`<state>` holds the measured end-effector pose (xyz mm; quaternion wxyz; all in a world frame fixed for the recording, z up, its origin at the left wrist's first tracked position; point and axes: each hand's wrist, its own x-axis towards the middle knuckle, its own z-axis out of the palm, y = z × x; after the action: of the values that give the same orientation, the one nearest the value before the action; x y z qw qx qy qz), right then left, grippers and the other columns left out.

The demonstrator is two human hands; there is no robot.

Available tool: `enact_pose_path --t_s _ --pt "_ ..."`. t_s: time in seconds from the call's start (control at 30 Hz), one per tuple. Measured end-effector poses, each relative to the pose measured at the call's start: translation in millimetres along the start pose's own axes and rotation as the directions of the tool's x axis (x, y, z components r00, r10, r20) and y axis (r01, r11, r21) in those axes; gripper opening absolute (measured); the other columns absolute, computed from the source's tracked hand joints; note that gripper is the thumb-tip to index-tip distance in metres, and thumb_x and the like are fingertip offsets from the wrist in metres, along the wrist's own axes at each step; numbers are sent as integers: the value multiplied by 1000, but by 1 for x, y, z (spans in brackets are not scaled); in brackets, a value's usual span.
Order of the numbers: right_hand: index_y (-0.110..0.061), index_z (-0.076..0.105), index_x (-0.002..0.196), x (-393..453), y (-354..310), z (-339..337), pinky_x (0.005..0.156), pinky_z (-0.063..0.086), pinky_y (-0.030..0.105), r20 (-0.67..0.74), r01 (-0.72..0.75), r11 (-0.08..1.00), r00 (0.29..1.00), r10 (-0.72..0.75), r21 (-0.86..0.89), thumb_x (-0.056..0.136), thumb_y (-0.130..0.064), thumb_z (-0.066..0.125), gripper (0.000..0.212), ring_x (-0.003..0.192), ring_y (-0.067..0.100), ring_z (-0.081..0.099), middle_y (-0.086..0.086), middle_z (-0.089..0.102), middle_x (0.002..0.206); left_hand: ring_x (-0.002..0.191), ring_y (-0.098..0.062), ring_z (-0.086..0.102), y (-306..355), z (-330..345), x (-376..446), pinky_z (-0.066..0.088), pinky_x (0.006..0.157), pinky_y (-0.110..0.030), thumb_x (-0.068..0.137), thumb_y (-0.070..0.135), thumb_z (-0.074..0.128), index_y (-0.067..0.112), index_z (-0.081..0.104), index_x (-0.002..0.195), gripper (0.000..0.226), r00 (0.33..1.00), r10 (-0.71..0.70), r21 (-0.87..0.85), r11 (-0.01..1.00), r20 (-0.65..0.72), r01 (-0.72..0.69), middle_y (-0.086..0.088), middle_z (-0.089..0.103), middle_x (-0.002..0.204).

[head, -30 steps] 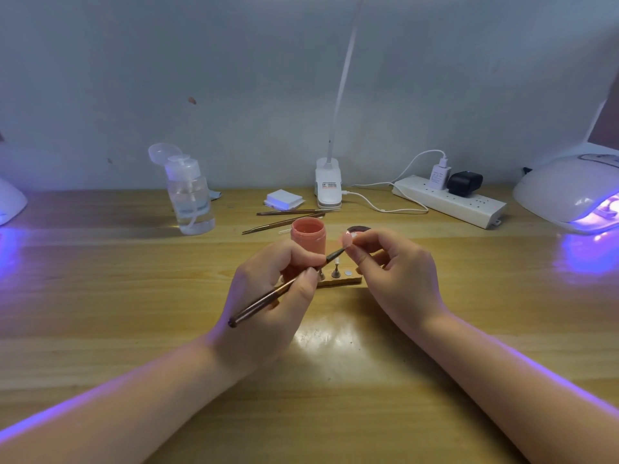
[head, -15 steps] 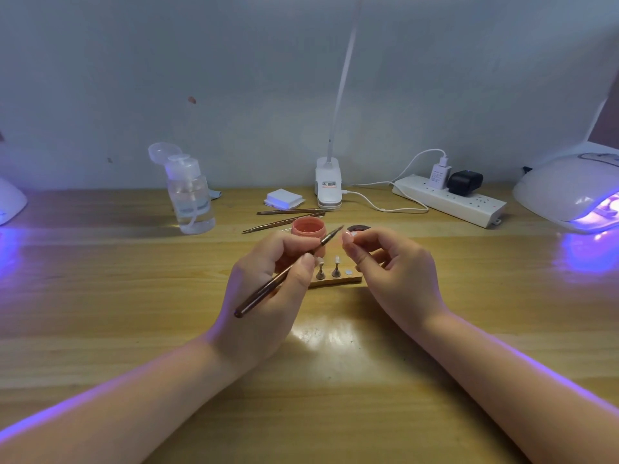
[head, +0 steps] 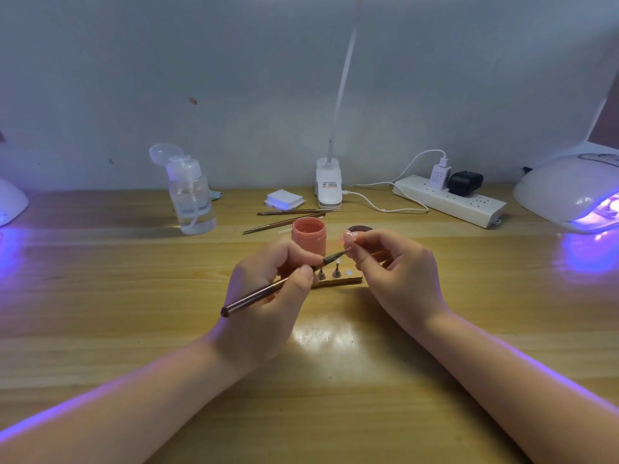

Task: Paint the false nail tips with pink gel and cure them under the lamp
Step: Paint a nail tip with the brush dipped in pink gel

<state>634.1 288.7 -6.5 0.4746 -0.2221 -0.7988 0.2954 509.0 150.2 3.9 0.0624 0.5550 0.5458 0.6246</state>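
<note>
My left hand [head: 268, 296] grips a thin brown brush [head: 268, 291], whose tip reaches a pale pink false nail tip [head: 348, 236]. My right hand [head: 398, 272] pinches that nail tip by its small stand, just above the table. An open pot of pink gel [head: 308, 241] stands right behind my left fingers. Below the brush, a small wooden holder [head: 345, 280] carries two more metal stands. A white curing lamp [head: 569, 192] glows violet at the far right.
A clear pump bottle [head: 191, 199] stands back left, two spare brushes [head: 288, 218] and a white pad stack [head: 284, 199] lie behind the pot. A clip lamp base [head: 329, 187] and a power strip [head: 449, 200] sit by the wall. Another lamp [head: 10, 202] glows far left.
The brush went from the nail tip up to the gel pot's rim half a second ago, and is back at the nail tip in my right hand. My right hand barely moved.
</note>
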Motion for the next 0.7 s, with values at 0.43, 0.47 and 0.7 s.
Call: enact_pose_path --t_s 0.43,0.47,0.7 --pt "-14 74 95 0 0 0 65 55 45 2 7 1000 1000 -7 -8 86 -26 69 16 72 12 67 -5 72 81 79 -13 64 2 1 0 53 70 -31 82 31 51 15 65 90 22 1000 -24 -48 999 -21 23 3 67 80" --pt "-14 74 95 0 0 0 65 55 44 0 6 1000 1000 -6 -5 86 -26 69 16 72 12 67 -5 72 81 84 -12 65 2 1 1 52 72 -28 84 28 53 16 65 93 19 999 -23 -46 999 -28 22 4 69 84" --pt "-17 75 92 0 1 2 64 54 44 -39 15 1000 999 -15 -22 85 -26 71 12 70 10 67 -6 73 82 80 -23 65 0 1 1 53 72 -38 79 28 56 13 67 88 21 999 -30 -31 999 -14 30 -3 68 80"
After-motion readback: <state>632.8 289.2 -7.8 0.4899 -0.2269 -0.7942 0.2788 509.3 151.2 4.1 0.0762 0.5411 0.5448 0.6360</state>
